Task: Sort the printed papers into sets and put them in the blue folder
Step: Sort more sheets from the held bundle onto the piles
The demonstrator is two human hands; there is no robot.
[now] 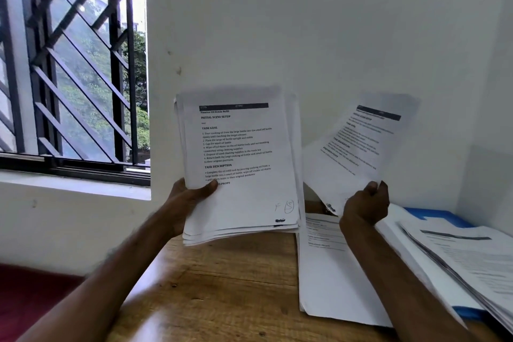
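Note:
My left hand [188, 200] grips a stack of printed papers [238, 164] upright above the table, thumb on the front page headed "Finalize Oil Bottle Refill". My right hand [366, 205] pinches a single printed sheet [358, 147] by its lower edge, tilted to the right and blurred. On the wooden table [222, 286] lies a flat pile of sheets [327, 272] under my right forearm. Further right, the blue folder [438, 215] lies open with another pile of papers [472, 258] on top of it; only its blue edges show.
A white wall stands close behind the table, with a corner at the right. A barred window [72, 64] and its sill are at the left. A dark red surface [33, 300] lies below the table's left edge.

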